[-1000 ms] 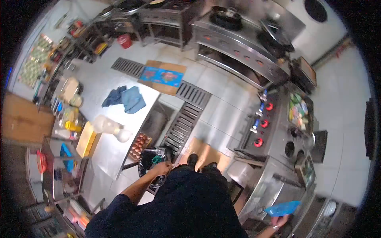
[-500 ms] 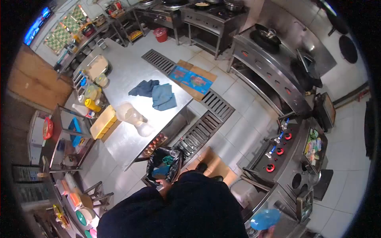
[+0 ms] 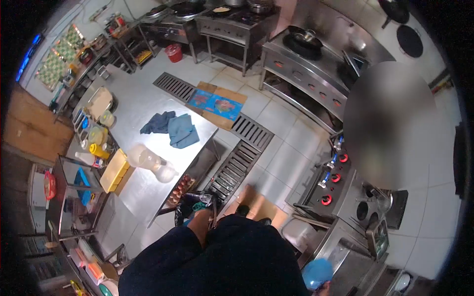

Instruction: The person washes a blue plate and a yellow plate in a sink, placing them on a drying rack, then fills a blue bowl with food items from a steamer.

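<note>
My left hand (image 3: 201, 216) reaches down at the bin with a black plastic bag (image 3: 181, 207), below the corner of the steel table. Its fingers are hidden or too blurred to make out. Green and blue scraps (image 3: 199, 205) lie in the bag beside the hand. At the bottom right, my right hand (image 3: 323, 289) is closed on the edge of a round blue plastic bowl (image 3: 317, 274), close to the steel counter (image 3: 340, 251). Only a small part of that hand shows.
The steel table (image 3: 133, 195) bears dark blue cloths (image 3: 183, 131), a clear plastic jug (image 3: 144, 157) and a yellow container (image 3: 114, 170). Eggs (image 3: 181, 190) sit beneath it. Floor grates (image 3: 234, 167) and cardboard (image 3: 266, 207) lie near my feet. Stoves (image 3: 301, 81) stand opposite.
My left hand has moved further over the bin, and the bag's opening is now more covered. The view has shifted, and a blurred patch appears at the right. The blue bowl stays in my right hand.
</note>
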### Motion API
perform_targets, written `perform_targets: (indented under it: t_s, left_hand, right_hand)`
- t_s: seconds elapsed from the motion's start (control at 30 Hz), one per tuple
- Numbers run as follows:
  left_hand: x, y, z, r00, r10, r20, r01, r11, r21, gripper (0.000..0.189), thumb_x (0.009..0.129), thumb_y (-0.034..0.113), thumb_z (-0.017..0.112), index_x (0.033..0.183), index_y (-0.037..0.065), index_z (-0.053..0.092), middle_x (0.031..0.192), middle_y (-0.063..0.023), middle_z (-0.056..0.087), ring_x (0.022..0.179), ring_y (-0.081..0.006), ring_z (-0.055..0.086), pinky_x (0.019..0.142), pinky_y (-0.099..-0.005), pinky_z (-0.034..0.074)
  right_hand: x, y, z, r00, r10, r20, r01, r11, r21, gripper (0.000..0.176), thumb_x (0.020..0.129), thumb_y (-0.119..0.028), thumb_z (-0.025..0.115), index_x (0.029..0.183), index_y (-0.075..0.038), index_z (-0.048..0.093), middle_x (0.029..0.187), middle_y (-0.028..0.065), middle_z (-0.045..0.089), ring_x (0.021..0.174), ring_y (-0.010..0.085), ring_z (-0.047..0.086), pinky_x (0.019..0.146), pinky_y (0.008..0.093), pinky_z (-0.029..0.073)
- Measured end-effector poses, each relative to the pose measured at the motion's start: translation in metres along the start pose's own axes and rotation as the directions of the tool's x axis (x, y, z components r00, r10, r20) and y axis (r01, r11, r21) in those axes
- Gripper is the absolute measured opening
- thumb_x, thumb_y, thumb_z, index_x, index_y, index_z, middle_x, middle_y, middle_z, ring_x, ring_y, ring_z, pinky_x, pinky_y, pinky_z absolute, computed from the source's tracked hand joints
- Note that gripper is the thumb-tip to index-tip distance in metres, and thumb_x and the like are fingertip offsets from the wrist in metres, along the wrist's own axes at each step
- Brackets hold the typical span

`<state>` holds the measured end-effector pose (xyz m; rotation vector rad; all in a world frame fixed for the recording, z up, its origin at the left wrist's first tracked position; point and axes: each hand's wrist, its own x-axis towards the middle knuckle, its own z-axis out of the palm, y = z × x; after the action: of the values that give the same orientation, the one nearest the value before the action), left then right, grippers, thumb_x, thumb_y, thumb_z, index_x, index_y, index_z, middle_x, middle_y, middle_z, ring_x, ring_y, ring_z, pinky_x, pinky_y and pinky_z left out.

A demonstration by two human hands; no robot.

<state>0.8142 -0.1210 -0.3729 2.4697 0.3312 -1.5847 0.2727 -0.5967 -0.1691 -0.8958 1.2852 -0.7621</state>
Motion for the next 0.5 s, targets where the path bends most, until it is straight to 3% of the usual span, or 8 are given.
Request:
perform_targets:
  t_s: [0.17, 0.23, 0.27, 0.3, 0.37, 0.4, 0.43, 0.5]
  left_hand:
    - [-0.031, 0.096, -0.095, 0.888, 0.336, 0.314, -0.126, 0.835, -0.536, 0.039, 0.090, 0.043, 0.059, 0.100, 0.005, 0.061, 0.065, -0.0088, 0.050, 0.058, -0.0181, 0.051, 0.048, -0.0347, 0.048]
    - [-0.015, 0.108, -0.099, 0.786, 0.586, 0.198, -0.500, 0.790, -0.354, 0.048, 0.083, 0.042, 0.063, 0.113, 0.005, 0.059, 0.098, -0.0125, 0.060, 0.081, -0.0264, 0.062, 0.056, -0.0428, 0.054]
    - [-0.015, 0.115, -0.104, 0.791, 0.585, 0.177, -0.485, 0.777, -0.401, 0.047, 0.079, 0.041, 0.064, 0.112, 0.009, 0.060, 0.112, -0.0132, 0.062, 0.090, -0.0306, 0.065, 0.066, -0.0482, 0.058]
    - [0.010, 0.114, -0.101, 0.265, 0.964, 0.016, -0.962, 0.266, -0.068, 0.047, 0.077, 0.039, 0.065, 0.111, 0.008, 0.061, 0.109, -0.0154, 0.063, 0.089, -0.0333, 0.064, 0.072, -0.0453, 0.056]
    - [0.006, 0.115, -0.112, -0.388, 0.916, 0.105, -0.859, -0.401, 0.319, 0.047, 0.075, 0.038, 0.066, 0.110, 0.007, 0.062, 0.106, -0.0177, 0.063, 0.088, -0.0360, 0.064, 0.077, -0.0423, 0.055]
    - [0.002, 0.114, -0.110, 0.168, 0.985, 0.049, -0.946, 0.147, 0.287, 0.047, 0.075, 0.037, 0.067, 0.110, 0.005, 0.062, 0.106, -0.0190, 0.063, 0.090, -0.0379, 0.063, 0.079, -0.0438, 0.053]
    - [-0.025, 0.116, -0.116, 0.672, 0.740, 0.029, -0.726, 0.650, 0.225, 0.047, 0.076, 0.035, 0.067, 0.110, 0.004, 0.062, 0.105, -0.0203, 0.063, 0.092, -0.0398, 0.062, 0.081, -0.0454, 0.051]
    - [-0.057, 0.113, -0.151, 0.485, 0.476, -0.734, -0.598, 0.793, 0.118, 0.044, 0.078, 0.032, 0.066, 0.113, 0.005, 0.060, 0.109, -0.0216, 0.060, 0.094, -0.0405, 0.059, 0.080, -0.0474, 0.049]
  right_hand:
    - [0.005, 0.020, 0.049, 0.999, 0.040, 0.015, -0.037, 0.987, -0.154, 0.074, 0.084, -0.056, 0.060, 0.130, 0.000, 0.046, 0.127, 0.0113, 0.051, 0.113, 0.0240, 0.051, 0.098, 0.0393, 0.040]
    - [0.012, 0.019, 0.069, 0.997, 0.048, 0.055, -0.037, 0.981, -0.189, 0.074, 0.084, -0.056, 0.060, 0.130, 0.000, 0.046, 0.127, 0.0114, 0.051, 0.113, 0.0241, 0.051, 0.098, 0.0393, 0.040]
    - [0.016, 0.020, 0.082, 0.996, 0.052, 0.075, -0.036, 0.979, -0.199, 0.074, 0.084, -0.056, 0.060, 0.130, 0.000, 0.046, 0.127, 0.0114, 0.051, 0.113, 0.0241, 0.051, 0.098, 0.0393, 0.040]
    - [0.019, 0.018, 0.094, 0.993, 0.057, 0.100, -0.034, 0.976, -0.213, 0.075, 0.084, -0.056, 0.060, 0.130, 0.000, 0.046, 0.127, 0.0115, 0.051, 0.113, 0.0241, 0.051, 0.098, 0.0393, 0.040]
    - [0.026, 0.021, 0.115, 0.987, 0.064, 0.145, -0.029, 0.972, -0.232, 0.075, 0.084, -0.057, 0.060, 0.131, 0.000, 0.046, 0.128, 0.0116, 0.051, 0.114, 0.0242, 0.050, 0.098, 0.0394, 0.040]
    - [0.027, 0.022, 0.122, 0.984, 0.072, 0.161, -0.031, 0.969, -0.246, 0.076, 0.084, -0.057, 0.060, 0.131, 0.000, 0.046, 0.128, 0.0116, 0.051, 0.114, 0.0242, 0.050, 0.098, 0.0394, 0.040]
    - [0.028, 0.023, 0.128, 0.981, 0.076, 0.180, -0.028, 0.965, -0.259, 0.076, 0.084, -0.057, 0.060, 0.131, 0.000, 0.046, 0.128, 0.0116, 0.051, 0.114, 0.0242, 0.050, 0.098, 0.0394, 0.040]
    - [0.025, 0.024, 0.138, 0.974, 0.088, 0.209, -0.027, 0.960, -0.279, 0.076, 0.084, -0.058, 0.060, 0.131, 0.000, 0.045, 0.128, 0.0117, 0.050, 0.114, 0.0242, 0.050, 0.098, 0.0395, 0.040]
